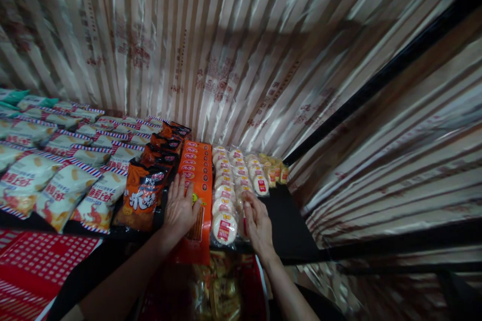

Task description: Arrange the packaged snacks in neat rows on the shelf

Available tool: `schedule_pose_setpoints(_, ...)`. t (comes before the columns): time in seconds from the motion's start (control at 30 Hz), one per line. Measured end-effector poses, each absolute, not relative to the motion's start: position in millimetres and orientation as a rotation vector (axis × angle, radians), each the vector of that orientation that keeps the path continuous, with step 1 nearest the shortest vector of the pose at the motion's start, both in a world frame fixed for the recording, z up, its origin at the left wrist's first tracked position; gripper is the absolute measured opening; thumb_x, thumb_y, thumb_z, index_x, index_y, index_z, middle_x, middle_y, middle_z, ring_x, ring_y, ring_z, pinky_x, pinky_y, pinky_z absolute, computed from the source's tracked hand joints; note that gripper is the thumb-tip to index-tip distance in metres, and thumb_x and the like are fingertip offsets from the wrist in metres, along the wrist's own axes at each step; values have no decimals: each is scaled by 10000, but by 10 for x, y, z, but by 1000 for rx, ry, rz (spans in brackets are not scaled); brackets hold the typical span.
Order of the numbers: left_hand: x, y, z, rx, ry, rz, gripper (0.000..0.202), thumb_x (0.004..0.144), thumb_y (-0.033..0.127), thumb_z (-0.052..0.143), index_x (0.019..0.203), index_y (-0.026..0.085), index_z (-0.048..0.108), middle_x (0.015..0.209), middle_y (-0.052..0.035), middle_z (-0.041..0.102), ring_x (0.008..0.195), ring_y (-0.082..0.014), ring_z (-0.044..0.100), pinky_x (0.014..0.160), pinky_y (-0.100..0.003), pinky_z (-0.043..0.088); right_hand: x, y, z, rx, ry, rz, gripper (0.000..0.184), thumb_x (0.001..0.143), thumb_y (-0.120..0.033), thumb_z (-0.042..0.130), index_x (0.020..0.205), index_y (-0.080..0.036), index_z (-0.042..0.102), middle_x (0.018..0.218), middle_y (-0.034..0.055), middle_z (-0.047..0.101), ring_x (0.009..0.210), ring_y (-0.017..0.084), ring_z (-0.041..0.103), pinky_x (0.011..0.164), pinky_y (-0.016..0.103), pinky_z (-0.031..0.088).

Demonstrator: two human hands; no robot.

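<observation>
My left hand (pixel 181 209) lies with outstretched fingers on a row of flat orange snack packets (pixel 204 195), which overlap from the shelf's back to its front edge. Beside them, round white rice crackers in clear wrappers (pixel 225 227) form a long row. Over the near end of the second rice cracker row (pixel 241 170) is my right hand (pixel 257 220), its fingers bent and close together around a wrapped rice cracker; the hand partly hides it. A shorter third row (pixel 260 185) ends just beyond my right fingers.
Orange-brown snack bags (pixel 143 195) and many white shrimp-snack bags (pixel 68 190) fill the shelf's left. Small yellow packs (pixel 277 171) stand at right on the black shelf (pixel 289 220). Below are a red basket (pixel 48 261) and gold packs (pixel 224 291). Black bar (pixel 361 90) slants alongside.
</observation>
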State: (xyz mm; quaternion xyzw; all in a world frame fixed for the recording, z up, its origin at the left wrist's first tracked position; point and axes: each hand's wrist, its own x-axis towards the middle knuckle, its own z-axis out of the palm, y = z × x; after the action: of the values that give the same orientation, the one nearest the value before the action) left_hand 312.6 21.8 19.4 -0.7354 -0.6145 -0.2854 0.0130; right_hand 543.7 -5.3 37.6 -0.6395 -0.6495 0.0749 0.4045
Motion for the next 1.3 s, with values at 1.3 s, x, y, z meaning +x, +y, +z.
schedule_pose_setpoints(1.3,4467,-466,-43,-2482,-1495,-811,549,802,335,509,1308,124,480,1419,-147,417,1275,-386,387,994,-564,310,5186,1718,411,-1630,-2482,-61,517,950,-338,340,1392,-71,370,1476,153,321,1407,246,176,1134,456,209)
